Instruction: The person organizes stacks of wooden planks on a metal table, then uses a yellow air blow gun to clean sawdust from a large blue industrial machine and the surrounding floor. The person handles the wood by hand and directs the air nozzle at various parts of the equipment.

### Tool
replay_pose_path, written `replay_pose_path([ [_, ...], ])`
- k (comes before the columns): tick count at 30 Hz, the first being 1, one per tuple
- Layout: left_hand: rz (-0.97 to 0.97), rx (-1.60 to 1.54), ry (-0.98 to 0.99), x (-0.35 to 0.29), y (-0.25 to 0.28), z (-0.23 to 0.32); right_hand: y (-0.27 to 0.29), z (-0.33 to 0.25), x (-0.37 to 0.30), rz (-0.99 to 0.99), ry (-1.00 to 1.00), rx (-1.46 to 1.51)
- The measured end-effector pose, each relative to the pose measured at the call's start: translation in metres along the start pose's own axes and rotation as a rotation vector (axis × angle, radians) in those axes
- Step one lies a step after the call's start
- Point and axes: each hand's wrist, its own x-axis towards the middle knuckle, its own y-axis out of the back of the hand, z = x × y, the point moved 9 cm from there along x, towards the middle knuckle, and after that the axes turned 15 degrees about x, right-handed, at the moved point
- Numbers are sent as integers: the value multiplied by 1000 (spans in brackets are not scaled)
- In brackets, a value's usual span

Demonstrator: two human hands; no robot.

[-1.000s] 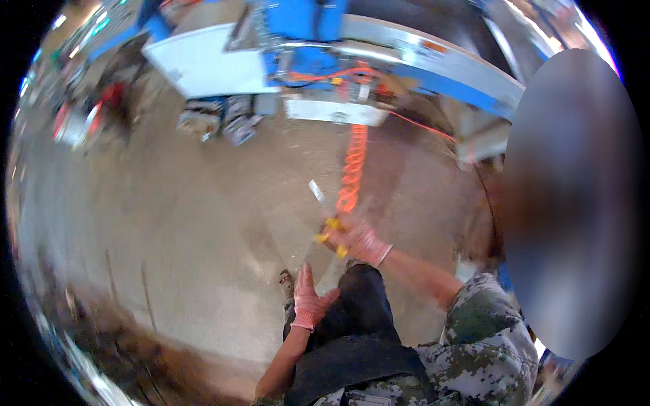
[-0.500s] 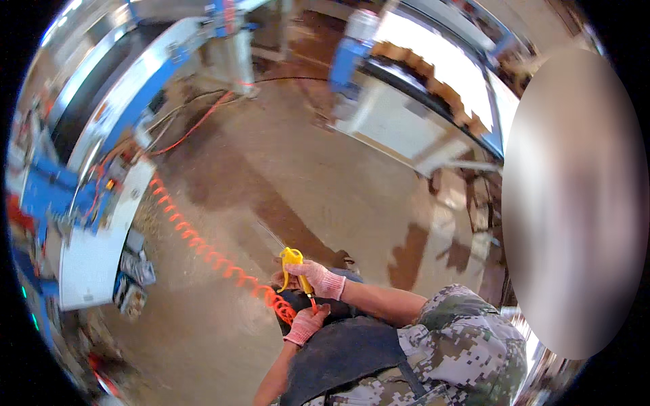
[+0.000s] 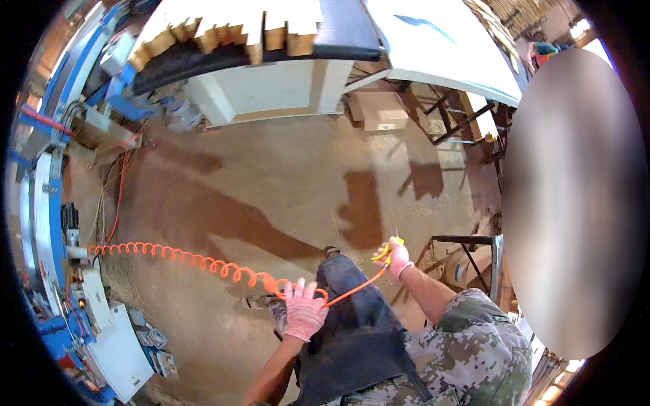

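Orange coiled hose (image 3: pixel 271 283) ends at a yellow blow gun (image 3: pixel 386 252), grasped in the right hand (image 3: pixel 399 260). The left hand (image 3: pixel 306 314) overlaps the hose; its grip I cannot tell.

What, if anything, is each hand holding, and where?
The right hand holds a yellow air gun by its handle. The left hand is at the orange hose; its grip there is unclear.

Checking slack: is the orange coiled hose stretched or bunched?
Mostly stretched: the hose shows spaced loops left of the left hand, then runs nearly straight to the yellow blowgun.
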Motion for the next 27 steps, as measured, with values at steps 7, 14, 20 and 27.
replay_pose_path([
  [7,-489,-651,-102,112,-83,140,-21,-181,56,60,-21,-251],
  [14,-960,-1138,186,91,-73,190,-2,-129,-6,-285,-590,-577],
  [20,-1165,-1177,-101,72,-83,300,115,-187,-52,-148,-346,-342],
  [27,-1041,-1043,-365,98,-69,377,198,-364,-88,21,252,147],
])
